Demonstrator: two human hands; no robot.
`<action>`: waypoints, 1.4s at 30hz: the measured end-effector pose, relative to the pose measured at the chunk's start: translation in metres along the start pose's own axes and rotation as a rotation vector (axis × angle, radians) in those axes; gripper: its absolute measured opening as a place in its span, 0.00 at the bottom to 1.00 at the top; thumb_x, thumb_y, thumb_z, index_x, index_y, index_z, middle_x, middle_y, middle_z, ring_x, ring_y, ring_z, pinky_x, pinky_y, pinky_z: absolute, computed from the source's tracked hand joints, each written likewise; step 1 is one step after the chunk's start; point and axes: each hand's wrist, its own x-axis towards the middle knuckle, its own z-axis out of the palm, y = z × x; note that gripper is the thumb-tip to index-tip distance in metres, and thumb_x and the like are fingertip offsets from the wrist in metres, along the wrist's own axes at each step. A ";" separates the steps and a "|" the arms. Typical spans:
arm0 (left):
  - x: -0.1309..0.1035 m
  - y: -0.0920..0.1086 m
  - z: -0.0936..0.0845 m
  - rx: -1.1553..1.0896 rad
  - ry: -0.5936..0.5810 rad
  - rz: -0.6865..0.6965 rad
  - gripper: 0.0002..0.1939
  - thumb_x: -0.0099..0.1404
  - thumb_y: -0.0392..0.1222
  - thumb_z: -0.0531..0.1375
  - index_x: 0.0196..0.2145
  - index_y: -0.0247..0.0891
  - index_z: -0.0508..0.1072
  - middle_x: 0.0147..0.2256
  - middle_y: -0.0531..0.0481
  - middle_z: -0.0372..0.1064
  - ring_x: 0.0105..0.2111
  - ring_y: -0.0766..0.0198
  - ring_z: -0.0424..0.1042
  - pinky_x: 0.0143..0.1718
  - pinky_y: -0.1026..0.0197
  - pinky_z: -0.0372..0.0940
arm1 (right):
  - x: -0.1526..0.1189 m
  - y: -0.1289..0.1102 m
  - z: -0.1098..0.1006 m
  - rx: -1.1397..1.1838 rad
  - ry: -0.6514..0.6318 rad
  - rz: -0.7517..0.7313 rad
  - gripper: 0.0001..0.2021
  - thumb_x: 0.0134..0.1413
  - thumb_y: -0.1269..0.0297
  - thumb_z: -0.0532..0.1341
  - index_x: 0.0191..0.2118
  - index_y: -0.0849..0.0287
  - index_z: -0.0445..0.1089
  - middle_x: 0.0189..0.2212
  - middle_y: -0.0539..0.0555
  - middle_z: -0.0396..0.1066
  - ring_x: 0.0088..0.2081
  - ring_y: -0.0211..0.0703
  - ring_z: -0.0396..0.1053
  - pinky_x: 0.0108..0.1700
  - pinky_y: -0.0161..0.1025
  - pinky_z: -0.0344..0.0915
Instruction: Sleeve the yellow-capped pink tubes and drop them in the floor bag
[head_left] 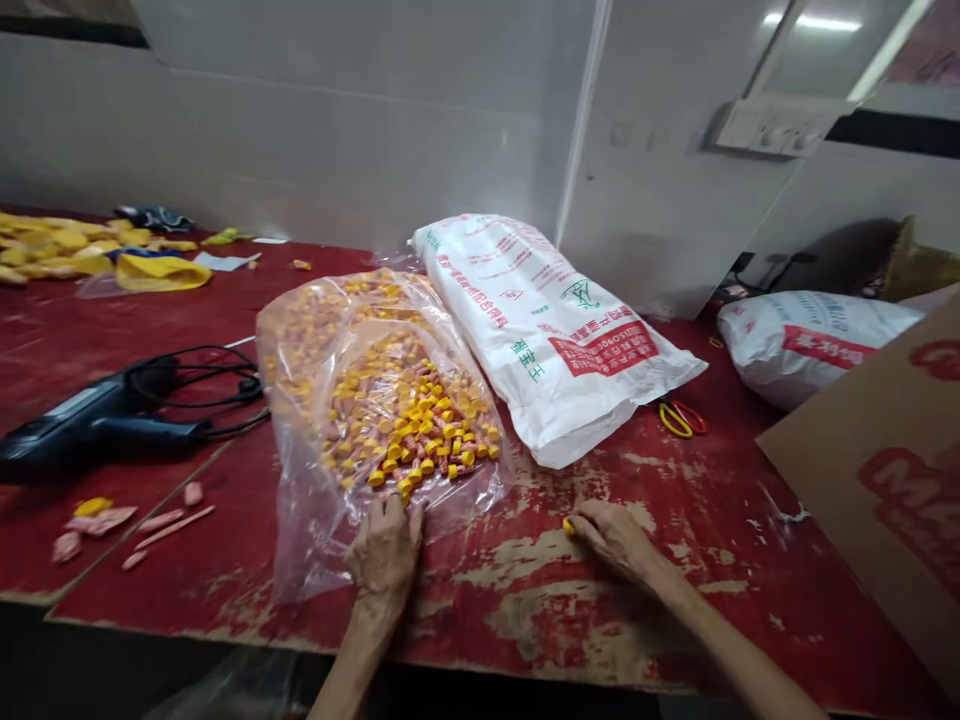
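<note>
A clear plastic bag (296, 510) lies on the worn red table, full of small pink pieces with yellow caps (427, 430). My left hand (384, 550) is at the bag's open mouth, its fingers closed at a yellow-capped piece (406, 488) on the near edge of the pile; what lies under the fingertips is partly hidden. To the right, above bare table, my right hand (611, 535) pinches a small yellow piece (568, 526) between thumb and fingers.
Behind the bag lies a white printed sack (547, 320), with scissors (682, 418) beside it. A black heat gun (97, 415) with its cable is left. A cardboard box (885, 480) and another sack (810, 335) stand right. Yellow pieces (60, 240) lie back left.
</note>
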 end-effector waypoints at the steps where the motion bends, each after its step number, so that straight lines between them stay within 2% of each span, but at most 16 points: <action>1: 0.003 0.000 0.002 0.033 -0.016 0.015 0.20 0.68 0.49 0.45 0.37 0.34 0.71 0.36 0.39 0.70 0.34 0.52 0.69 0.26 0.60 0.54 | -0.005 0.012 0.002 -0.002 0.090 0.021 0.17 0.63 0.60 0.47 0.35 0.58 0.72 0.30 0.54 0.72 0.31 0.40 0.67 0.33 0.34 0.57; 3: 0.007 0.000 0.006 0.046 -0.023 0.028 0.20 0.68 0.49 0.45 0.37 0.34 0.71 0.35 0.40 0.70 0.33 0.53 0.70 0.25 0.60 0.53 | -0.015 0.036 0.006 -0.067 0.250 0.071 0.17 0.64 0.59 0.47 0.42 0.58 0.71 0.37 0.56 0.72 0.37 0.43 0.67 0.38 0.37 0.58; 6: 0.008 -0.004 0.010 0.016 -0.006 -0.004 0.20 0.68 0.45 0.43 0.37 0.33 0.71 0.33 0.39 0.72 0.31 0.54 0.70 0.25 0.60 0.53 | -0.018 0.063 0.009 -0.145 0.367 0.089 0.15 0.63 0.60 0.49 0.44 0.58 0.70 0.43 0.57 0.71 0.42 0.46 0.65 0.43 0.40 0.58; 10: 0.004 -0.013 0.013 -0.174 0.059 -0.050 0.18 0.66 0.41 0.45 0.38 0.33 0.73 0.33 0.38 0.73 0.30 0.54 0.71 0.27 0.59 0.56 | 0.025 0.071 0.000 -0.212 0.422 0.074 0.15 0.61 0.66 0.48 0.45 0.60 0.70 0.46 0.58 0.69 0.46 0.45 0.63 0.46 0.41 0.57; 13: -0.007 -0.017 0.007 -0.483 0.134 -0.148 0.16 0.61 0.42 0.49 0.39 0.35 0.73 0.34 0.41 0.75 0.32 0.54 0.72 0.33 0.58 0.61 | 0.079 0.064 -0.007 -0.292 0.357 0.102 0.14 0.59 0.69 0.50 0.42 0.61 0.72 0.43 0.60 0.70 0.45 0.47 0.63 0.45 0.41 0.56; 15: -0.018 -0.014 0.001 -0.760 0.128 -0.262 0.15 0.57 0.45 0.53 0.38 0.38 0.74 0.33 0.45 0.75 0.34 0.55 0.72 0.36 0.57 0.63 | 0.109 0.062 -0.008 -0.300 0.321 0.110 0.11 0.55 0.73 0.53 0.37 0.63 0.73 0.37 0.61 0.71 0.42 0.49 0.63 0.44 0.42 0.55; 17: -0.031 -0.007 -0.005 -1.073 0.036 -0.406 0.16 0.52 0.49 0.59 0.36 0.39 0.74 0.32 0.49 0.74 0.31 0.58 0.72 0.32 0.60 0.64 | 0.128 0.062 -0.009 -0.285 0.305 0.111 0.09 0.50 0.76 0.55 0.31 0.64 0.73 0.32 0.61 0.72 0.40 0.49 0.64 0.45 0.44 0.54; 19: -0.043 0.005 -0.008 -1.359 -0.109 -0.561 0.20 0.45 0.52 0.64 0.34 0.38 0.74 0.28 0.53 0.72 0.23 0.65 0.68 0.23 0.64 0.61 | 0.132 0.065 -0.012 -0.270 0.306 0.109 0.08 0.50 0.75 0.56 0.32 0.64 0.74 0.33 0.61 0.72 0.41 0.50 0.63 0.48 0.46 0.53; 21: -0.053 0.019 -0.010 -1.554 -0.236 -0.676 0.22 0.40 0.51 0.68 0.32 0.37 0.73 0.24 0.57 0.68 0.17 0.71 0.62 0.17 0.68 0.55 | 0.123 0.067 -0.016 -0.269 0.320 0.102 0.09 0.51 0.70 0.58 0.38 0.64 0.73 0.39 0.63 0.70 0.45 0.53 0.62 0.49 0.46 0.54; 23: -0.060 0.034 -0.012 -1.666 -0.310 -0.714 0.22 0.39 0.50 0.70 0.31 0.36 0.72 0.21 0.59 0.65 0.16 0.74 0.60 0.16 0.70 0.53 | 0.101 0.062 -0.020 -0.213 0.362 0.091 0.13 0.52 0.64 0.59 0.42 0.62 0.72 0.42 0.62 0.68 0.46 0.52 0.62 0.48 0.45 0.56; 26: -0.069 0.054 -0.015 -1.773 -0.425 -0.668 0.19 0.42 0.48 0.69 0.31 0.36 0.71 0.21 0.58 0.65 0.17 0.75 0.61 0.16 0.72 0.54 | 0.054 0.036 -0.017 0.255 0.424 0.143 0.15 0.54 0.55 0.57 0.41 0.60 0.71 0.36 0.57 0.68 0.39 0.46 0.65 0.42 0.40 0.61; 29: -0.077 0.072 -0.017 -1.830 -0.564 -0.592 0.17 0.47 0.45 0.67 0.33 0.36 0.70 0.21 0.58 0.66 0.17 0.74 0.63 0.16 0.72 0.54 | 0.009 -0.004 -0.002 0.882 0.259 0.280 0.16 0.52 0.51 0.60 0.39 0.59 0.68 0.30 0.52 0.69 0.31 0.42 0.67 0.36 0.38 0.64; 32: -0.085 0.082 -0.018 -1.824 -0.621 -0.543 0.15 0.48 0.44 0.66 0.33 0.37 0.69 0.23 0.58 0.66 0.17 0.74 0.63 0.16 0.72 0.55 | -0.017 -0.042 0.013 1.180 0.068 0.332 0.18 0.45 0.52 0.65 0.38 0.58 0.66 0.31 0.51 0.69 0.32 0.41 0.68 0.36 0.37 0.65; 35: -0.091 0.085 -0.018 -1.769 -0.602 -0.532 0.13 0.49 0.44 0.65 0.31 0.38 0.68 0.23 0.58 0.66 0.16 0.74 0.62 0.16 0.71 0.55 | -0.023 -0.064 0.016 1.186 -0.039 0.268 0.17 0.46 0.53 0.65 0.38 0.57 0.65 0.33 0.50 0.68 0.32 0.39 0.66 0.34 0.34 0.64; 38: -0.096 0.083 -0.020 -1.656 -0.513 -0.500 0.09 0.51 0.44 0.63 0.28 0.37 0.70 0.22 0.57 0.66 0.18 0.71 0.63 0.18 0.69 0.57 | -0.020 -0.073 0.013 1.003 -0.117 0.148 0.14 0.52 0.53 0.60 0.39 0.57 0.67 0.32 0.50 0.69 0.33 0.39 0.66 0.35 0.34 0.63; 42: -0.105 0.083 -0.025 -1.548 -0.443 -0.371 0.10 0.57 0.44 0.58 0.32 0.37 0.75 0.32 0.49 0.73 0.32 0.62 0.71 0.33 0.64 0.66 | -0.019 -0.077 0.022 0.704 -0.066 -0.006 0.10 0.59 0.58 0.55 0.39 0.56 0.69 0.35 0.52 0.71 0.38 0.41 0.68 0.41 0.37 0.63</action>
